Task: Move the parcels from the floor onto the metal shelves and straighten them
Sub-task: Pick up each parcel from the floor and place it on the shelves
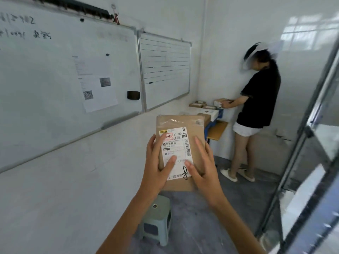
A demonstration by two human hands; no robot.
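Progress-wise, not much can be called done from here. One flat brown cardboard parcel, taped over the top and with a white shipping label stuck on the front, is already off the floor and held up in mid-air at about chest height. It hasn't been shelved yet, so placing and squaring it up is all left to do. No metal shelf can be picked out for sure. A grey metal frame runs down the right edge, but whether that's shelving or a door can't be told.

On the grip: the parcel is clamped from both sides along its lower half. The left hand is wrapped round the left edge and the right hand round the right edge. Both thumbs are pressed onto the label, and the rest of the fingers are mostly hidden behind the card. The top half sticks up free above both hands, with the label facing the camera.

Further back, more small boxes are laid out on a blue-framed desk, where one is being handled by another person in a black top. A pale green plastic stool sits on the floor directly below the held parcel.
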